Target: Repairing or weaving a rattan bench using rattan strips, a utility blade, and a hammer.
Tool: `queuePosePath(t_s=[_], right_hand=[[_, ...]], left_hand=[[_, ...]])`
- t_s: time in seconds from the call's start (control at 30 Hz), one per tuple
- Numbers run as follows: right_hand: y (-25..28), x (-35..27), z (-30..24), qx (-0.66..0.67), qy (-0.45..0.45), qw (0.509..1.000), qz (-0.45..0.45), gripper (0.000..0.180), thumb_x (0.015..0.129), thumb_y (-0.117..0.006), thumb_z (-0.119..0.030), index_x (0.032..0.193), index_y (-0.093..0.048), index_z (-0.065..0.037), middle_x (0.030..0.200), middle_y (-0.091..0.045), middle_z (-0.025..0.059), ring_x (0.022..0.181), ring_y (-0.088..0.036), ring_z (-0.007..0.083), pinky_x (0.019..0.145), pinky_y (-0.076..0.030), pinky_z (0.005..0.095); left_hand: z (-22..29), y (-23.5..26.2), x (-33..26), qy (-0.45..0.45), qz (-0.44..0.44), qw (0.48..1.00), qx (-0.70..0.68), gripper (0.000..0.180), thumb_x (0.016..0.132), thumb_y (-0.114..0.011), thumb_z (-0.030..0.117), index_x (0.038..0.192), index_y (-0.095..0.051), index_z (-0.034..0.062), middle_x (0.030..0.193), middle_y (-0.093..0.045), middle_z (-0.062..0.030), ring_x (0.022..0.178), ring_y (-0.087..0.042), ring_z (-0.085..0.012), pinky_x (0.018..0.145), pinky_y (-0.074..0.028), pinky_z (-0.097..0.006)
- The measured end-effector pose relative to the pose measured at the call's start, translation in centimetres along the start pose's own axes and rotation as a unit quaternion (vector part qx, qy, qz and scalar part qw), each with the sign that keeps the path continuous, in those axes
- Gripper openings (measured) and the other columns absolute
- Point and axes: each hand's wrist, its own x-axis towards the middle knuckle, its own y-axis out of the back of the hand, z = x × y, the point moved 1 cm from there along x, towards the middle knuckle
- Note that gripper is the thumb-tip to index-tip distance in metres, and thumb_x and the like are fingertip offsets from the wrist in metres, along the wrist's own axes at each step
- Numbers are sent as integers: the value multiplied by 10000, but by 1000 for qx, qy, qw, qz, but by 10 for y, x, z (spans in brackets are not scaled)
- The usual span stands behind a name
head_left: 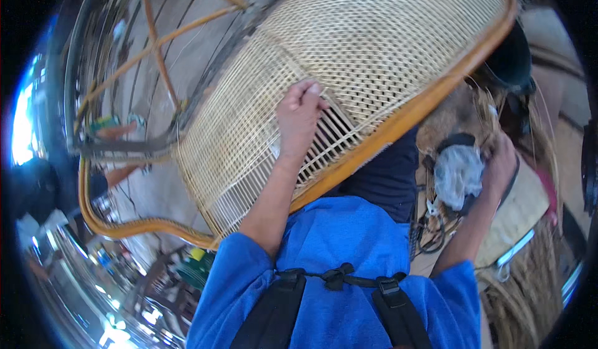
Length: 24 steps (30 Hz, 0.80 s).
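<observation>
A woven cane panel (374, 31) in a curved orange-brown wooden frame (436, 93) lies slantwise across my lap. My left hand (299, 115) rests on the weave, its thumb and fingers pinched together; what they hold, if anything, is hidden. Beside it is a gap of bare parallel strands (333, 128), where dark shows through. Off to the right, my right hand (500, 165) reaches down beside a crumpled clear plastic bag (458, 174), close to pale loose cane strands (488, 115). Blur and the hand's own back hide its fingers.
A dark bucket (511, 56) stands at the upper right. Bundles of brown fibre (523, 305) lie at the lower right by a pale flat board (520, 212). Crossed wooden bars (152, 43) reach over the floor at the upper left. Another person's arm (121, 173) shows at left.
</observation>
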Motion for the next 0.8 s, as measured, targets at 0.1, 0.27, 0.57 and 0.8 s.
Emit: queuePosePath(t_s=[0.1, 0.27, 0.57, 0.8], right_hand=[[35, 1, -16, 134, 0, 990, -40, 223, 910, -550, -199, 1044, -555, -22, 713, -495, -10, 607, -460, 77, 513, -361, 211], [-76, -38, -88, -2, 91, 952, -292, 163, 899, -564, -147, 985, -578, -9, 730, -523, -1, 615, -466, 71, 540, -371, 197], [-193, -36, -81, -97, 138, 862, -478, 87, 856, -603, -65, 937, -614, -33, 758, -551, -26, 629, -470, 43, 564, -407, 193], [-208, -47, -83, -191, 231, 839, -454, 96, 840, -612, -89, 916, -608, -29, 793, -581, 22, 723, -538, 108, 671, -446, 244]], left_hand=[[-2, -3, 4, 32, -42, 997, -54, 200, 887, -565, 142, 1013, -608, -7, 749, -632, -47, 588, -537, -56, 520, -411, -174], [-5, 6, 5, 34, -73, 994, -75, 183, 894, -569, 147, 994, -619, 3, 843, -644, -19, 618, -552, -36, 511, -402, -161], [-4, -7, 7, 86, -98, 984, -121, 181, 897, -536, 106, 1000, -604, -26, 822, -629, -41, 604, -558, -83, 562, -454, -200], [-2, -2, 12, 126, -120, 980, -96, 197, 902, -543, 161, 994, -611, 1, 807, -628, -12, 620, -566, -52, 527, -414, -174]])
